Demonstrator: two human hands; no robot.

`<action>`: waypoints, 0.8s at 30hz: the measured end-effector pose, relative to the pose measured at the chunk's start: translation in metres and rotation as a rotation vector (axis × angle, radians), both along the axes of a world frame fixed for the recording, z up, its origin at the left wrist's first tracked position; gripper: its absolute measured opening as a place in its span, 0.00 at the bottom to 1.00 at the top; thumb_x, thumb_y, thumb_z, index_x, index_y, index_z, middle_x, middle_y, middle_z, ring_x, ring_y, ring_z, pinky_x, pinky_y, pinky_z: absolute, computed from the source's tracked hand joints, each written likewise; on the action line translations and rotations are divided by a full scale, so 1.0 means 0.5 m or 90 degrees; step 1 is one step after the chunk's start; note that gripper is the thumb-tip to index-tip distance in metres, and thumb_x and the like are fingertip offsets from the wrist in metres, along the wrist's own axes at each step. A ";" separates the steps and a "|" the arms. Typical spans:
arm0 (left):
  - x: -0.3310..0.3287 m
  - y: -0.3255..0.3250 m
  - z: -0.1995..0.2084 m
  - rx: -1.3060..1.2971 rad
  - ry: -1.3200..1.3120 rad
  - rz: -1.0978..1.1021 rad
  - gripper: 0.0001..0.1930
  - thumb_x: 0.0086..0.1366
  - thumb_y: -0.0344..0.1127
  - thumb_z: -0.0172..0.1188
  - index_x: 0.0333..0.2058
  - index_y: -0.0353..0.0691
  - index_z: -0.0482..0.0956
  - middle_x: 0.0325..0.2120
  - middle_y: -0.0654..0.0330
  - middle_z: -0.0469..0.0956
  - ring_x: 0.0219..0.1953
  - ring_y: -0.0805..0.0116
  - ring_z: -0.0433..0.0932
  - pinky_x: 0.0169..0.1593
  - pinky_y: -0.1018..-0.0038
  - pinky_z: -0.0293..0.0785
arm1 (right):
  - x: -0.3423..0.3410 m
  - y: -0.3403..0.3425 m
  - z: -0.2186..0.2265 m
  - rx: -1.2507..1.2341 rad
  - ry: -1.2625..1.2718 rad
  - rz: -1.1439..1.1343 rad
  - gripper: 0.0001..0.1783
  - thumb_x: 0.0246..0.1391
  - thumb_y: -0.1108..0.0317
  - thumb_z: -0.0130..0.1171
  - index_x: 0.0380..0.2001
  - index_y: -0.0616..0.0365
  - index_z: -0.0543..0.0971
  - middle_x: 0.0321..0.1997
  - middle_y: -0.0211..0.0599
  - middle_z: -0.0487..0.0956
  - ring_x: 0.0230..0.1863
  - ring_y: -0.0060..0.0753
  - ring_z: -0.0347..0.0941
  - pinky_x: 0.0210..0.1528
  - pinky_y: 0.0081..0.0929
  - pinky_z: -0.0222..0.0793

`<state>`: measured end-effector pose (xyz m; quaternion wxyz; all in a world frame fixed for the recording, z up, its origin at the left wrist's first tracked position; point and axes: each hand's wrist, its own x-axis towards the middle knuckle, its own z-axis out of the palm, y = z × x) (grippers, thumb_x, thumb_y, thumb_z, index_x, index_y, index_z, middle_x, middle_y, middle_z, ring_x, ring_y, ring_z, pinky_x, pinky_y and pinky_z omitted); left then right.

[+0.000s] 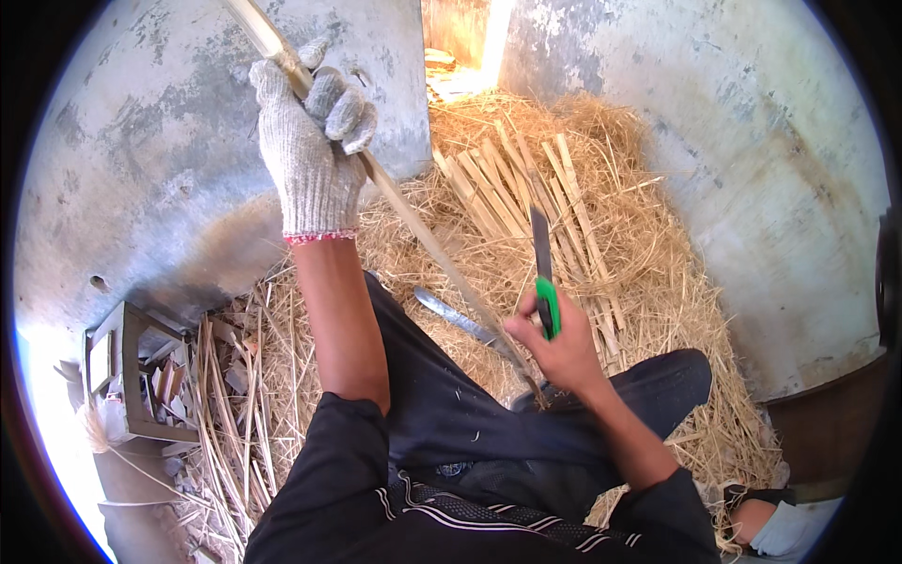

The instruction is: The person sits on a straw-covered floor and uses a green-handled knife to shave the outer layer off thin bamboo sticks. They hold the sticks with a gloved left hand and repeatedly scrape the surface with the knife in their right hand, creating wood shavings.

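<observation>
My left hand (315,141), in a knitted whitish glove with a red-edged cuff, is closed around a long bamboo strip (413,221). The strip slants from the upper left down to my lap, its lower end by my right leg. Bare, my right hand (561,346) grips the green handle of a utility knife (544,273), whose long blade points up and away. That hand is close beside the strip's lower part; whether it touches the strip I cannot tell. Between my legs lies a curved metal blade (456,316), partly behind the strip.
Split bamboo strips (484,183) lie on a heap of pale shavings (648,273) ahead. Grey walls (723,141) stand on both sides, with a bright gap between. At left are a wooden frame (136,376) and loose thin strips (235,404). Someone's arm (752,520) shows at lower right.
</observation>
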<state>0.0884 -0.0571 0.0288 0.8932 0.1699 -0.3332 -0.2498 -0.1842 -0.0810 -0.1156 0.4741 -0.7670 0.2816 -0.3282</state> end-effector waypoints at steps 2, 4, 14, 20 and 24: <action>-0.009 -0.009 -0.007 0.018 0.009 0.023 0.26 0.74 0.56 0.39 0.45 0.34 0.71 0.14 0.71 0.57 0.11 0.80 0.56 0.12 0.81 0.54 | 0.053 -0.020 0.024 0.013 -0.007 0.043 0.19 0.52 0.60 0.68 0.42 0.60 0.78 0.24 0.32 0.76 0.24 0.25 0.71 0.28 0.26 0.65; -0.016 -0.013 -0.010 0.029 0.021 0.049 0.29 0.74 0.59 0.39 0.46 0.33 0.70 0.14 0.70 0.56 0.11 0.79 0.55 0.12 0.79 0.52 | 0.090 -0.036 0.035 -0.025 -0.020 0.064 0.19 0.51 0.61 0.70 0.41 0.61 0.79 0.25 0.34 0.76 0.25 0.27 0.71 0.29 0.28 0.66; -0.020 -0.027 -0.021 0.103 -0.100 0.130 0.36 0.72 0.63 0.37 0.54 0.30 0.66 0.34 0.53 0.76 0.37 0.64 0.77 0.42 0.66 0.76 | 0.142 -0.123 0.049 -0.076 -0.041 0.102 0.17 0.50 0.57 0.70 0.27 0.61 0.79 0.21 0.31 0.72 0.24 0.23 0.67 0.26 0.27 0.60; -0.049 -0.066 -0.075 0.394 -0.341 0.072 0.32 0.70 0.61 0.44 0.54 0.35 0.74 0.40 0.54 0.79 0.40 0.64 0.79 0.44 0.67 0.76 | 0.102 -0.194 0.126 0.071 -0.345 -0.031 0.12 0.58 0.59 0.64 0.29 0.56 0.79 0.12 0.19 0.65 0.11 0.13 0.57 0.14 0.18 0.52; -0.127 -0.065 -0.151 0.441 -0.457 -0.094 0.21 0.67 0.51 0.58 0.46 0.37 0.81 0.36 0.60 0.82 0.37 0.72 0.80 0.40 0.74 0.77 | 0.027 -0.238 0.141 0.051 -0.469 -0.114 0.12 0.61 0.62 0.61 0.26 0.56 0.76 0.11 0.20 0.65 0.08 0.14 0.56 0.12 0.18 0.51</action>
